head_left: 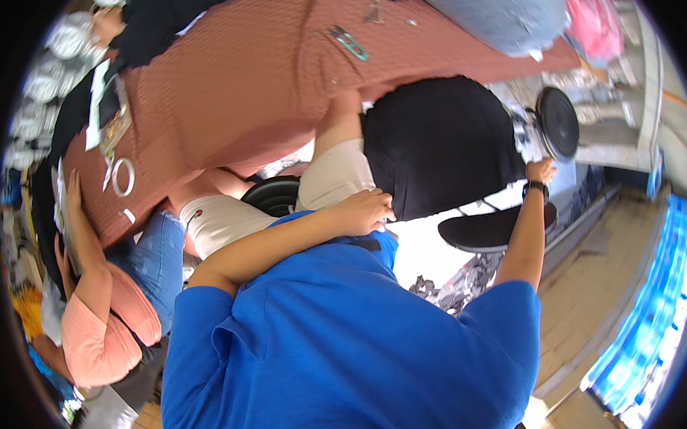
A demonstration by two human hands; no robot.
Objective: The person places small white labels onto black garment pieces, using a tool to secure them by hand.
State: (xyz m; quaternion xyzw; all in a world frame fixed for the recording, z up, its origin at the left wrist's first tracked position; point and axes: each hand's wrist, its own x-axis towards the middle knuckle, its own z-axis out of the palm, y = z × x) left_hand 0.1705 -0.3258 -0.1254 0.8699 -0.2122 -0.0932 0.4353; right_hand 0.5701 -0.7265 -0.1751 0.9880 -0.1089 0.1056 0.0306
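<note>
A black cloth [444,150] is spread over the right side of my lap, its near edge running between my hands. My left hand [368,211] lies at my waist, fingers curled on the cloth's near left corner. My right hand [540,171], with a black band on the wrist, is stretched out to the right. Its fingers are bent at the cloth's right edge, close to a round black stool seat [558,124]. What lies under the cloth is hidden.
Ahead is a table with a brown cover [227,82], holding green-handled thread snips [349,44] and a white tape roll [123,177]. A grey bundle [502,19] sits at its far right. Another person [105,320] works at left. A black seat [497,227] stands by my right arm.
</note>
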